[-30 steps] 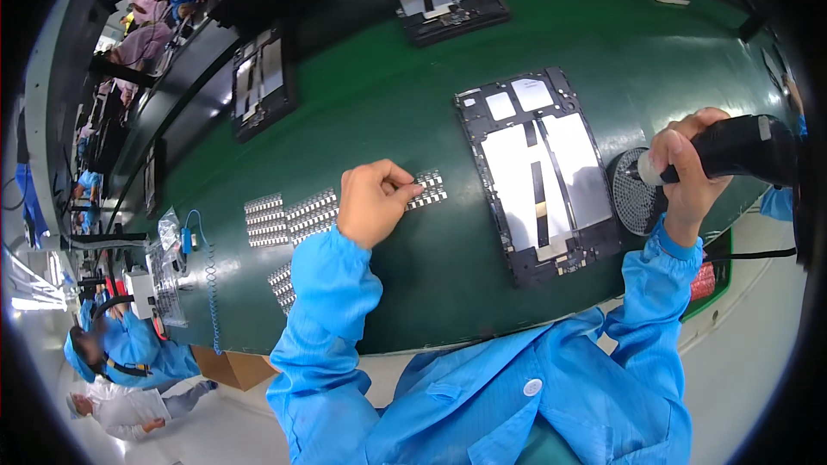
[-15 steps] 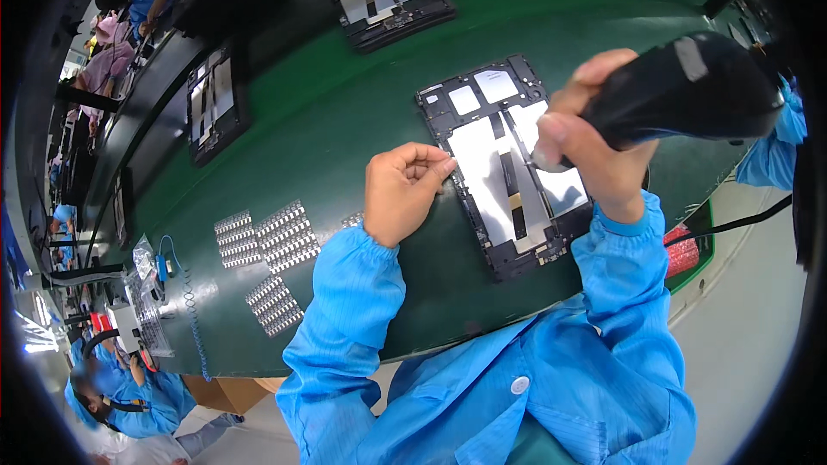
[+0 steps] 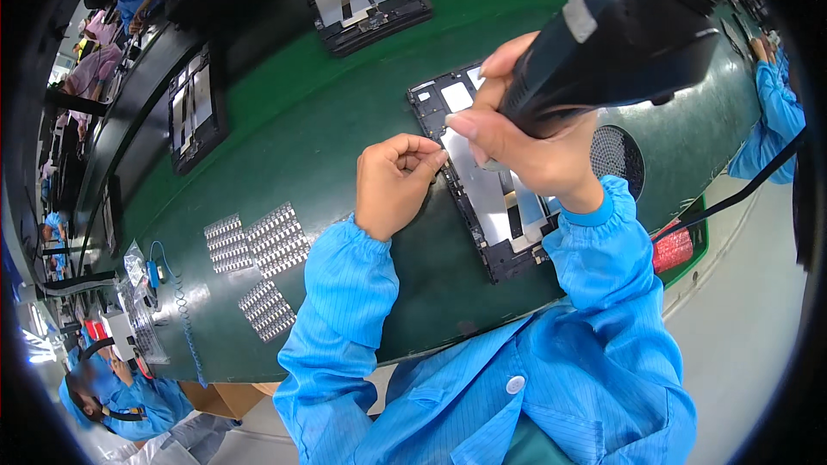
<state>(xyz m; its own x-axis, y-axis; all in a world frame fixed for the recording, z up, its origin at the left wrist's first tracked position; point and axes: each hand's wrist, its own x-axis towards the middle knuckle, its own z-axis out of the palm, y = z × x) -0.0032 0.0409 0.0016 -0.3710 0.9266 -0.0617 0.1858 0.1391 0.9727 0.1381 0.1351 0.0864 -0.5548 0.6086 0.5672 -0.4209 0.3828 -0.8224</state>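
An opened tablet [image 3: 474, 198], black-framed with silvery panels and flex ribbons, lies in front of me on the green table. My left hand [image 3: 393, 182] pinches thumb and forefinger together at its left edge; whatever sits between the fingertips is too small to make out. Above the tablet, my right hand [image 3: 541, 151] grips a bulky black handheld tool [image 3: 612, 56] with a grey patch on its side. The exact kind of tool is not clear. Tool and hand cover the tablet's upper right part.
Sheets of small parts [image 3: 277, 239] lie left of my left arm. More opened tablets [image 3: 357, 0] stand along the far side. A round perforated black disc [image 3: 618, 158] is right of my right wrist. A black cable [image 3: 732, 194] crosses the right edge. Co-workers sit at both sides.
My right hand and the black tool have moved left over the tablet, uncovering the round perforated disc. The left hand keeps its pinch at the tablet's edge.
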